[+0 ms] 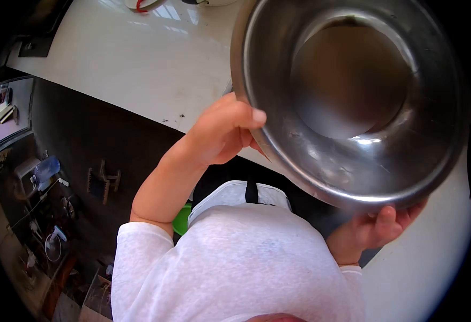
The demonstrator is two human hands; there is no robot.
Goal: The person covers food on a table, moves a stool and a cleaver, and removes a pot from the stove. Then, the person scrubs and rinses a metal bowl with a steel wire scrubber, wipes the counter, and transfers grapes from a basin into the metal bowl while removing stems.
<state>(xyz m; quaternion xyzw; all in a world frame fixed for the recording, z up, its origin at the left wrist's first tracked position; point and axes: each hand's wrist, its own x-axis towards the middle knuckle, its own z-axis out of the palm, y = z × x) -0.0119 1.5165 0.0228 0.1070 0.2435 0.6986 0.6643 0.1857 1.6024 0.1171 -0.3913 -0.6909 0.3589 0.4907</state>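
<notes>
A large stainless steel bowl [321, 161] fills the upper right of the view, its open side facing me and its shiny inside bare. My left hand [224, 129] grips the rim at the bowl's left, thumb over the edge and the other fingers behind it. At the lower right of the rim is my right hand [383, 228], its fingers curled against the edge. The bowl is held up above the white counter; its underside is hidden.
The white counter [112, 59] runs across the top and down the right side. A red-and-white item [140, 5] lies at its far edge. On the dark floor stand a small wooden stool [104, 181] and, close to my body, a green container [182, 219]. Clutter lines the left.
</notes>
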